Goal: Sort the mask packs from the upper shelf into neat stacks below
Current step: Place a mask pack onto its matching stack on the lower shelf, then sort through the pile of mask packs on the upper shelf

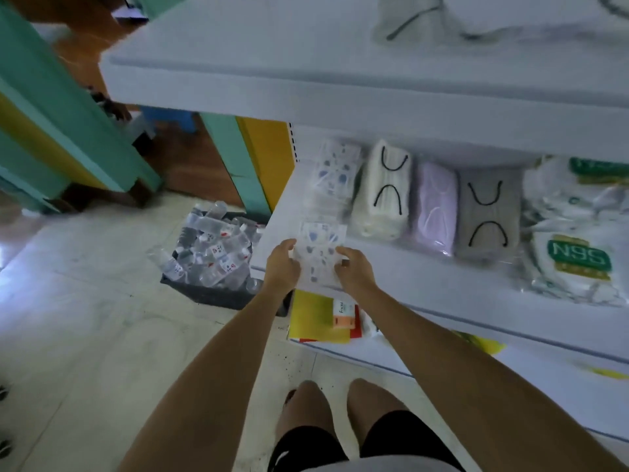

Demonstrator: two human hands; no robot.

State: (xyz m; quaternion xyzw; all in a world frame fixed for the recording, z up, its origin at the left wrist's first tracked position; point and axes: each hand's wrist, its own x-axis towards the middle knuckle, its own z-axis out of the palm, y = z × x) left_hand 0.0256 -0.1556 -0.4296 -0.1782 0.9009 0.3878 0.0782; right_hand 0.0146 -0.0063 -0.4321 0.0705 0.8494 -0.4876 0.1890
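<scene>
A clear mask pack with blue prints [320, 257] lies at the front left of the lower white shelf [442, 287]. My left hand [282, 264] grips its left edge and my right hand [354, 267] grips its right edge. Behind it sits a stack of the same printed packs [335, 172]. To the right stand a cream pack [383, 192], a lilac pack [435, 206], a grey pack [488, 212] and white N95 packs [575, 233]. On the upper shelf [272, 73] a few loose packs [408, 22] lie at the back, blurred.
A dark crate of small clear bottles [211, 253] stands on the tiled floor left of the shelf. Yellow and orange boxes [323, 318] sit on a lower shelf under my hands. Green and yellow furniture [51, 124] stands at the left.
</scene>
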